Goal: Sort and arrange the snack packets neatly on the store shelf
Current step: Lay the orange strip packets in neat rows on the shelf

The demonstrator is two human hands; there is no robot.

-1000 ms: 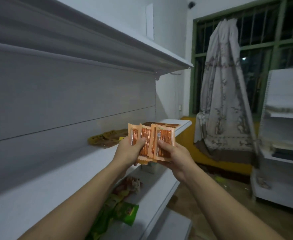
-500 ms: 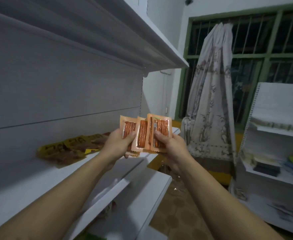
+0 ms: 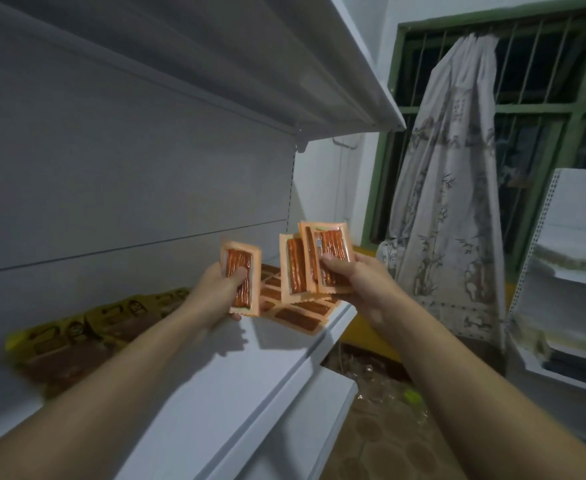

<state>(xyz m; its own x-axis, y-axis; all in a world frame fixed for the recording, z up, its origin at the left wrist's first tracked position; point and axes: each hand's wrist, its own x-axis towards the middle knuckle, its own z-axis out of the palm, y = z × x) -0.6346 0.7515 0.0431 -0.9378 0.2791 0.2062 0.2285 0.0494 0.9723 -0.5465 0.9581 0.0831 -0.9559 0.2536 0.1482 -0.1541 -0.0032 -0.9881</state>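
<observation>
My left hand [image 3: 215, 292] grips one orange snack packet [image 3: 241, 277] upright, thumb across its front. My right hand [image 3: 357, 284] holds a small fan of the same orange packets [image 3: 314, 259] a short gap to the right. Both hover just above the white store shelf [image 3: 215, 382]. More orange packets [image 3: 300, 315] lie flat on the shelf near its right end, partly hidden by the held ones. Yellow-and-brown snack packets [image 3: 87, 327] lie in a row further left against the back panel.
An upper shelf [image 3: 319, 64] overhangs the hands. A lower shelf [image 3: 305, 420] juts out below. A second white rack [image 3: 568, 306] with dark items stands at the right. A curtain [image 3: 447, 202] hangs before a barred green window. Tiled floor lies between the racks.
My left hand has pulled one orange packet away from the bunch, leftward. The right hand keeps the others. The view has shifted so the shelf's flat orange packets show.
</observation>
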